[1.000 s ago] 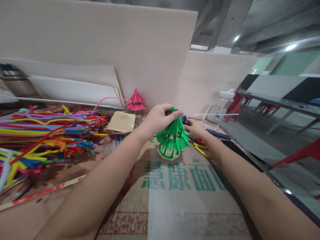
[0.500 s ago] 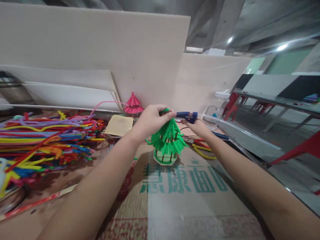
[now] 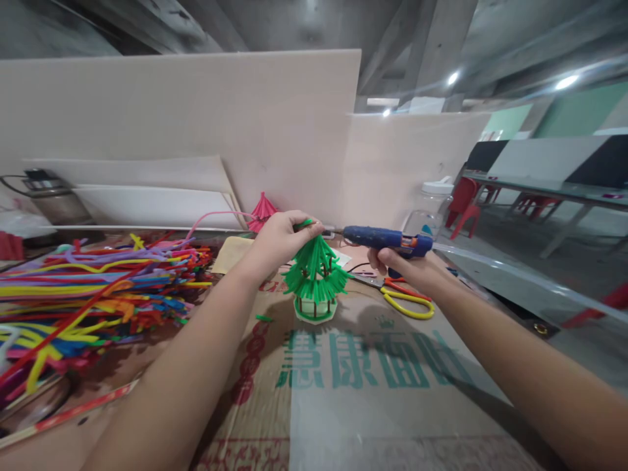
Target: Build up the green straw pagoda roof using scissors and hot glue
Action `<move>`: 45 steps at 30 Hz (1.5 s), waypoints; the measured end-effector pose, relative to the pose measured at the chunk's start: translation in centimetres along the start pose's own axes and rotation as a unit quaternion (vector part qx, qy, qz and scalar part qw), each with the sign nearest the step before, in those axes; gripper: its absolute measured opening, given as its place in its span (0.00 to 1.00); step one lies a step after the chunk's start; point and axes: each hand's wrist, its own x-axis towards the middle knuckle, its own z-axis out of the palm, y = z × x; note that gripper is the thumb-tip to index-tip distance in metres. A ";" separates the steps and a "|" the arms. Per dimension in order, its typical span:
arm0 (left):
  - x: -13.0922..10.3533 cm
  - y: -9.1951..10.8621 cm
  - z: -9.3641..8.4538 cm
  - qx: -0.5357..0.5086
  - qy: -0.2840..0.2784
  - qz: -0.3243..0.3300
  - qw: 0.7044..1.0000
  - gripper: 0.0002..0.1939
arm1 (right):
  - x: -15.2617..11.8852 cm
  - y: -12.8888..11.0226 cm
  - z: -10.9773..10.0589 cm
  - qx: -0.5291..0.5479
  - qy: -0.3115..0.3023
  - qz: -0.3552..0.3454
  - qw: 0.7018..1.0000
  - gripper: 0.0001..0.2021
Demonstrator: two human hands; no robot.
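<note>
A small green pavilion model (image 3: 316, 281) with a tiered pipe-cleaner roof stands upright on the cardboard (image 3: 353, 405). My left hand (image 3: 284, 239) is closed at the tip of its roof, with a short green pipe-cleaner piece showing between thumb and fingers. My right hand (image 3: 405, 265) is wrapped round the grip of a blue glue gun (image 3: 387, 241). The gun lies level, its nozzle pointing left, close to my left fingertips. Part of the roof's top is hidden behind my left fingers.
Colourful pipe cleaners (image 3: 98, 281) are heaped at the left. Scissors (image 3: 407, 304) with yellow and orange handles lie right of the model. Behind stand a pink roofed model (image 3: 262, 209), a clear jar (image 3: 426, 209) and white boards (image 3: 157, 209).
The glue gun has come round from pointing partly away to lying sideways, and my right hand has shifted right and slightly down. The green model appears a little further left.
</note>
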 end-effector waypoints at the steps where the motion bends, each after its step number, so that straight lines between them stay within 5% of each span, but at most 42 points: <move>1: 0.0 0.0 0.0 -0.002 0.001 0.001 1.000 0.18 | -0.1 -0.3 -0.3 0.007 -0.023 -0.005 1.000 0.26; 9: 0.0 0.1 0.3 -0.009 -0.020 -0.005 1.000 0.21 | -0.4 -1.7 -1.2 0.032 -0.091 0.008 0.995 0.19; 23: 0.1 0.1 0.5 0.013 -0.024 -0.002 1.000 0.23 | -0.2 -1.3 -0.2 -0.035 -0.021 -0.021 0.999 0.18; 45: 0.1 0.3 0.5 -0.006 -0.022 0.002 1.000 0.23 | 0.0 -1.1 0.0 -0.075 -0.028 -0.055 0.995 0.19</move>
